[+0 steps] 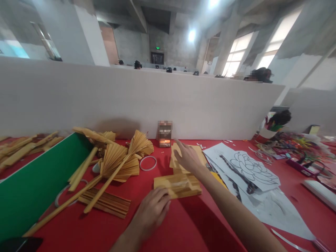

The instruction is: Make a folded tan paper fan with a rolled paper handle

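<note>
My left hand (154, 206) is at the near left corner of a folded strip of tan paper (183, 185), its fingers curled over the edge. The strip has creases running along it and lies on the red tabletop. My right hand (187, 156) is stretched over flat tan paper sheets (201, 153), fingers extended, holding nothing. Its fingertips are near a phone (165, 134) that stands upright against the white partition, its screen lit and partly blurred. Left of my hands lie pleated paper fans on rolled-paper sticks (118, 168) and a pleated strip (105, 202).
A green board (42, 185) stands on the left. A white ring (148, 163) lies near the middle. At right are line-drawing sheets (253, 171), a cup of pens (266, 133) and a colourful tangle (296, 147). A white partition (126, 98) crosses behind; people's heads show beyond.
</note>
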### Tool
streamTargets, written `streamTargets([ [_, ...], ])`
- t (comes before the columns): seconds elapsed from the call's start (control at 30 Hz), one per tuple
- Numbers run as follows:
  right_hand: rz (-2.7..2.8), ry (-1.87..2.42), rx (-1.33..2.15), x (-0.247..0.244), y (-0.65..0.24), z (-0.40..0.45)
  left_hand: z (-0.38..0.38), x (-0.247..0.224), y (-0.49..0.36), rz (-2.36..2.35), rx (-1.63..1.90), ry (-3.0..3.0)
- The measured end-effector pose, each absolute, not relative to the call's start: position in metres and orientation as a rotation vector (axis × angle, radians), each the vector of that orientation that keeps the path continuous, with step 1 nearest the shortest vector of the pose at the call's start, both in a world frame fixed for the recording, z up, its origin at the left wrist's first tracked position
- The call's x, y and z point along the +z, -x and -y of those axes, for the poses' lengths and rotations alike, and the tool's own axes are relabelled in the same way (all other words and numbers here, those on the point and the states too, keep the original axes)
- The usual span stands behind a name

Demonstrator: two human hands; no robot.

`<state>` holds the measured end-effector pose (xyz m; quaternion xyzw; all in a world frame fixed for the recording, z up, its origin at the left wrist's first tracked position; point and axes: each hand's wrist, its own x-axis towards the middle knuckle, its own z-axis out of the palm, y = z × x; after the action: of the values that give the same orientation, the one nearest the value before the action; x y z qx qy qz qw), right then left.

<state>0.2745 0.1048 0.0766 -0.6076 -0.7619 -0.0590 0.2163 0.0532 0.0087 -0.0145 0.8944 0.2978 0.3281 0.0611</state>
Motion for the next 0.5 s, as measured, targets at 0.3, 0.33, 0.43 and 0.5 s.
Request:
streamTargets([
  [0.3,2.05,1.842,-0.159,0.077,-0.245,-0.211,-0.009,-0.018,-0.054,-0.915,1.021,-2.625],
  [0.33,2.054,1.852,-0.171,0.076,-0.244,-0.214,-0.009,-0.018,-0.054,-0.914,1.029,-2.629],
  [0.43,2.055,1.877,-0.208,0.074,-0.241,-0.222,-0.008,-0.018,-0.055,-0.925,1.029,-2.637],
  [0.5,2.05,1.897,-0.231,0.073,-0.239,-0.226,-0.007,-0.017,-0.055,-0.932,1.017,-2.637],
])
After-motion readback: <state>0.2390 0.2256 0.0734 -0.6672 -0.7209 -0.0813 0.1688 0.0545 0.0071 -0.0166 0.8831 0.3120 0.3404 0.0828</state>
